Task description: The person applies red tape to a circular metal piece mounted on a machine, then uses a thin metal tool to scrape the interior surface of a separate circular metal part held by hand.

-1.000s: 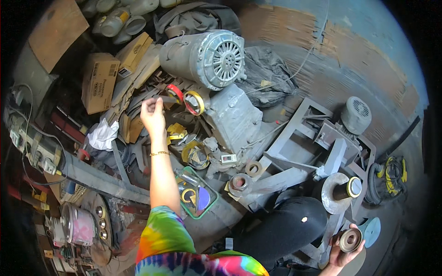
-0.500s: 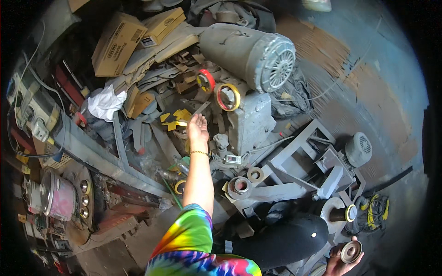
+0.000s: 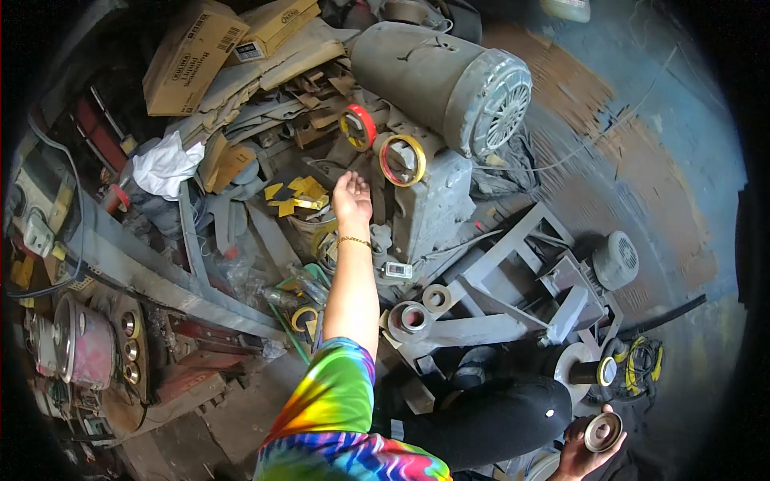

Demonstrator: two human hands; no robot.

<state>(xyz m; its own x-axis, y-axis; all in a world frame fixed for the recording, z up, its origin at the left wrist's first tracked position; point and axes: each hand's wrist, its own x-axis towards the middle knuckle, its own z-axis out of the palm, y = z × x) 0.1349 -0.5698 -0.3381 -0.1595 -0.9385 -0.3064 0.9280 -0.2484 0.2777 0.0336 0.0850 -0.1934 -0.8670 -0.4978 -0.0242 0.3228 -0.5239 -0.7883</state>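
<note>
My left hand [image 3: 353,200] reaches out palm up at the middle, fingers loosely stretched, and nothing shows in it. Close to its fingertips, a roll of yellow-and-red tape [image 3: 403,160] and a roll of red-and-yellow tape [image 3: 358,128] stand on a dusty grey machine [image 3: 433,200]. Left of the hand lie yellow-and-black pieces [image 3: 297,196]. At the lower right, my right hand [image 3: 581,453] is closed around a round brown disc with a raised rim and a central hollow [image 3: 602,432]. Part of that hand is hidden behind the disc.
A big grey motor [image 3: 437,84] tops the machine. A metal frame with a small motor [image 3: 616,260] stands at right, near a spool-like part [image 3: 593,372]. Cardboard boxes [image 3: 192,60], a white cloth [image 3: 166,164] and a long metal beam [image 3: 176,272] are at left.
My left hand has moved slightly up and right relative to the machine. A grey flat strip seen by its fingertips no longer shows there. My right hand still holds the disc, now tilted differently.
</note>
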